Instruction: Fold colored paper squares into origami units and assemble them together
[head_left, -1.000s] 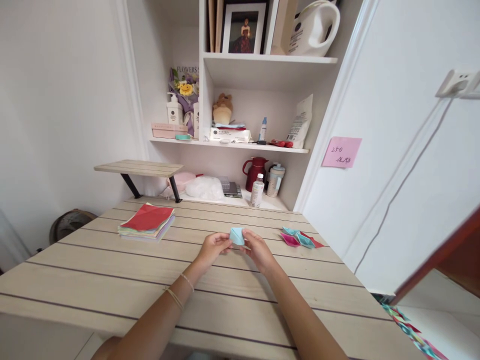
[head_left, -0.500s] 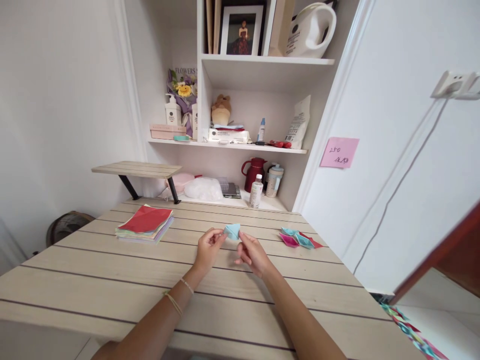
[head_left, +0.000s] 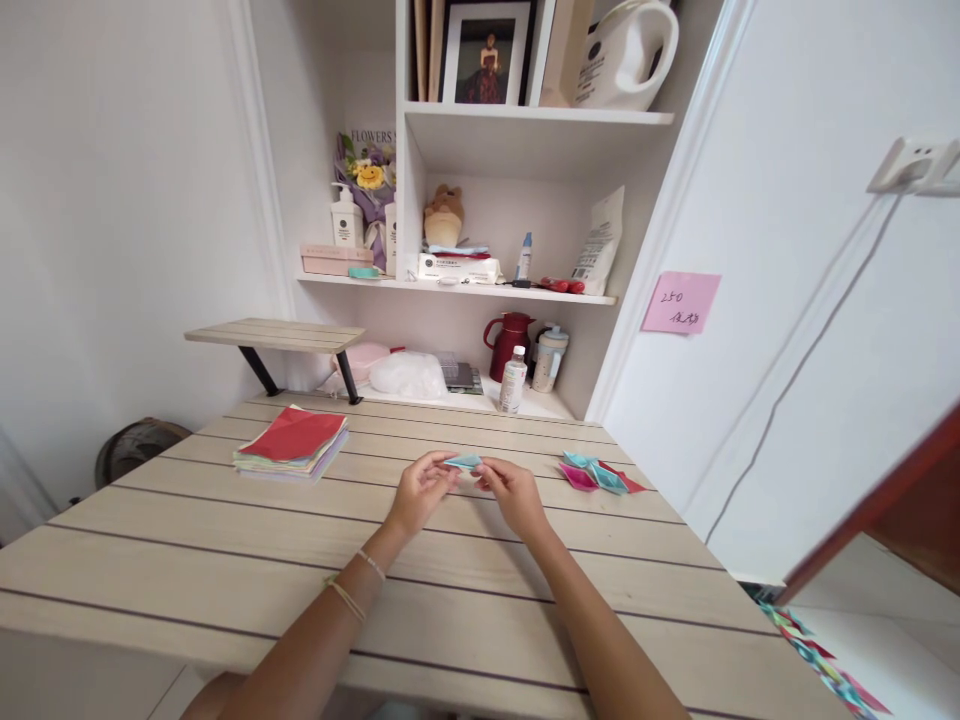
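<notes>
Between my two hands, a small piece of folded light-blue paper (head_left: 465, 461) is held above the middle of the table, seen nearly edge-on. My left hand (head_left: 421, 490) pinches its left end between thumb and fingers. At the other end, my right hand (head_left: 514, 490) grips the paper with thumb and fingertips. To the right lie several folded paper boats (head_left: 604, 475) in blue, pink and red. A stack of coloured paper sheets (head_left: 294, 440), red on top, rests on the left of the table.
The slatted wooden table (head_left: 300, 560) runs up to a white shelf unit (head_left: 525, 118). A small raised stand (head_left: 274, 334) is at the back left. Along the back are a clear bottle (head_left: 512, 380), a dark-red jug (head_left: 510, 345) and a tumbler (head_left: 550, 360).
The blue paper has tipped from showing a broad face to nearly edge-on. My right hand's fingers have curled in closer to it.
</notes>
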